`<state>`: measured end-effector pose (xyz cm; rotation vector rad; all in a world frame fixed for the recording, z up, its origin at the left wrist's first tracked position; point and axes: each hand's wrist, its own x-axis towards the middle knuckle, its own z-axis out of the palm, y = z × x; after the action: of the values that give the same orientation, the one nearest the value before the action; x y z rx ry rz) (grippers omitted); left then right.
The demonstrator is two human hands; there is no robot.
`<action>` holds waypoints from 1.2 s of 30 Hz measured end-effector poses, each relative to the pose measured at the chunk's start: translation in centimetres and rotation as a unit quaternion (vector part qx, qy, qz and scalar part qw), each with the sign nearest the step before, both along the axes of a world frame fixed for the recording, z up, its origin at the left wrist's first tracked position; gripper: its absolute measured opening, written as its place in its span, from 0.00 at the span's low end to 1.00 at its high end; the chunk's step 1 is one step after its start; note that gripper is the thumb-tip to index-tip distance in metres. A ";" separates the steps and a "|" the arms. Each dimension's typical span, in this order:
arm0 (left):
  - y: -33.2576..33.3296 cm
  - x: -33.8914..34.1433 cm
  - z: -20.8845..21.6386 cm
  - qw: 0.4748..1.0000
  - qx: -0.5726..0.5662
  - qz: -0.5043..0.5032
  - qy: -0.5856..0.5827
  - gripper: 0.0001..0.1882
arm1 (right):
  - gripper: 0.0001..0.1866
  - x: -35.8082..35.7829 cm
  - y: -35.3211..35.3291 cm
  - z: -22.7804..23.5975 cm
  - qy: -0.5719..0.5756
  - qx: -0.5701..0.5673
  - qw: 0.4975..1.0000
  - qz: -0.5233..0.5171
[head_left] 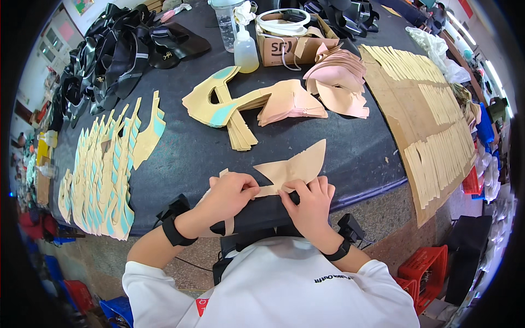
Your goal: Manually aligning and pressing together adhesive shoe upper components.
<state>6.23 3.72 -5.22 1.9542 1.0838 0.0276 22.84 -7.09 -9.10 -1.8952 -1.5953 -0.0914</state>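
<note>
At the near edge of the black table I hold a beige leather-like cut piece [298, 165]. It has a broad two-pointed end and a narrow strap running left. My left hand [229, 194] is closed, thumb and finger pinching the strap. My right hand [311, 206] pinches the piece where the strap meets the broad part. More of the beige material shows under and behind my left hand, partly hidden. Just beyond lie a stack of cream pieces with pale blue-green patches [221, 113] and a stack of pinkish-beige pieces [293, 103].
Fanned cream pieces [112, 169] cover the table's left side. Black shoe uppers [117, 54] are heaped behind them. A squeeze bottle [246, 53] and cardboard box [273, 50] stand at the back. Rows of cream strips [437, 164] lie on a board [392, 116] overhanging the right edge.
</note>
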 end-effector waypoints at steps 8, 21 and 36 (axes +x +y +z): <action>0.6 0.5 -0.1 0.998 0.029 -0.032 0.055 0.09 | 0.11 -0.1 0.0 0.0 -0.001 -0.004 1.000 0.001; 1.8 1.9 0.6 0.987 0.016 -0.072 0.141 0.09 | 0.10 -1.1 0.0 0.1 -0.023 0.012 1.000 0.007; 1.3 2.0 0.4 0.984 0.048 -0.074 0.155 0.12 | 0.20 0.3 -1.0 1.3 -0.044 -0.094 0.980 0.171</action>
<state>8.24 4.99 -4.84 2.1714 1.1473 -0.3201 23.11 -8.10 -7.80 -1.7432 -2.0289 0.1300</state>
